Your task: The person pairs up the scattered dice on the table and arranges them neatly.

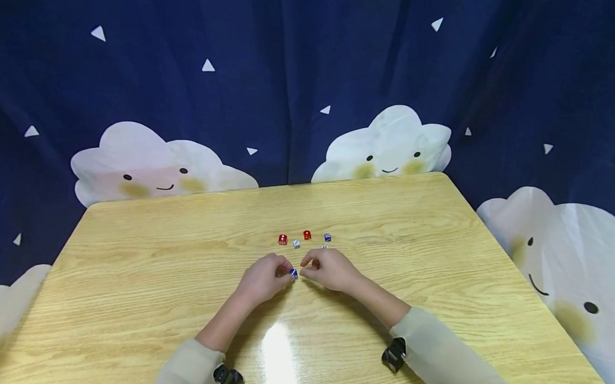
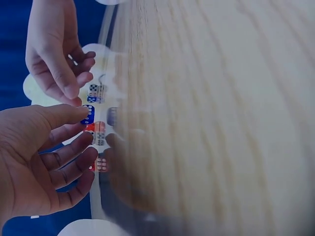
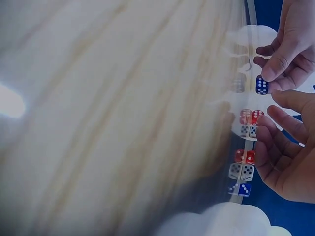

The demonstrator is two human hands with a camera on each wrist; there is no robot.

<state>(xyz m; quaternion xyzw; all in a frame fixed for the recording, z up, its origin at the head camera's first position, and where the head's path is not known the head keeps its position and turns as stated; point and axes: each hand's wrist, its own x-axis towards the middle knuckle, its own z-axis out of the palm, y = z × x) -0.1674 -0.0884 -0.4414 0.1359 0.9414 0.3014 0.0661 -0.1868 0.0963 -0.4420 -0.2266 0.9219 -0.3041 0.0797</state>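
My left hand (image 1: 262, 278) pinches a blue die (image 1: 293, 272) with white pips between thumb and fingertips. In the right wrist view a gap separates this blue die (image 3: 262, 84) from its reflection, so it is held just above the tabletop. Close by on the right, my right hand (image 1: 331, 269) has thumb and forefinger apart, with nothing between them. Beyond the hands lie a red die (image 1: 283, 239), a white die (image 1: 297, 244), a second red die (image 1: 307, 235) and another blue die (image 1: 327, 237). A second white die (image 1: 324, 247) is partly hidden behind my right hand.
The glossy light wooden table (image 1: 130, 258) reflects the dice and hands. A dark blue curtain (image 1: 277, 69) with white clouds and triangles hangs behind the table and at its sides. Each sleeve cuff has a black wrist camera (image 1: 228, 380) near it.
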